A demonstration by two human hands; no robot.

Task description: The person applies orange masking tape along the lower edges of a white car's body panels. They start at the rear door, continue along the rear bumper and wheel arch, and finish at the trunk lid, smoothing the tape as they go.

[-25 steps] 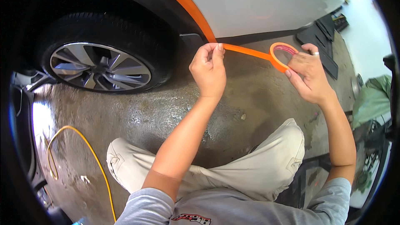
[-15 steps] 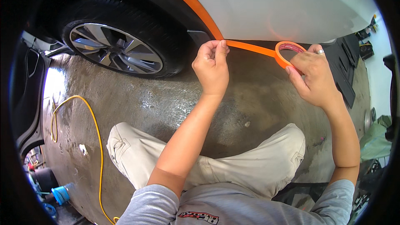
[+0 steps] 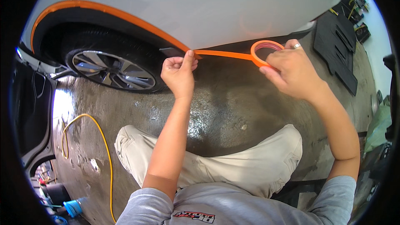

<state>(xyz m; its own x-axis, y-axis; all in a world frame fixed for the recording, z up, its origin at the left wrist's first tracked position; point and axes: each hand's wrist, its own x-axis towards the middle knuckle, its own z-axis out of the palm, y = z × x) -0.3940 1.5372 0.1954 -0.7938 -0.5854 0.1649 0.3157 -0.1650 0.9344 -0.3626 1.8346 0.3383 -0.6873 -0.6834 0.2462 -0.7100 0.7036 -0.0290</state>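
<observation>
Left hand (image 3: pixel 178 74) presses the orange tape (image 3: pixel 223 53) onto the wheel arch (image 3: pixel 125 16) with its thumb, fingers curled. Right hand (image 3: pixel 293 73) grips the roll (image 3: pixel 266 52), fingers closed round it, strip taut between them.

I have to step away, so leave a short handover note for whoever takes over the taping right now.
Left hand: thumb presses the orange masking tape strip onto the white car body at the rear foot of the wheel arch.
Right hand: holds the orange tape roll, strip pulled taut between the hands.
Done: the arch edge above the black tyre is taped.
Left: the lower body edge to the right is bare.
</observation>
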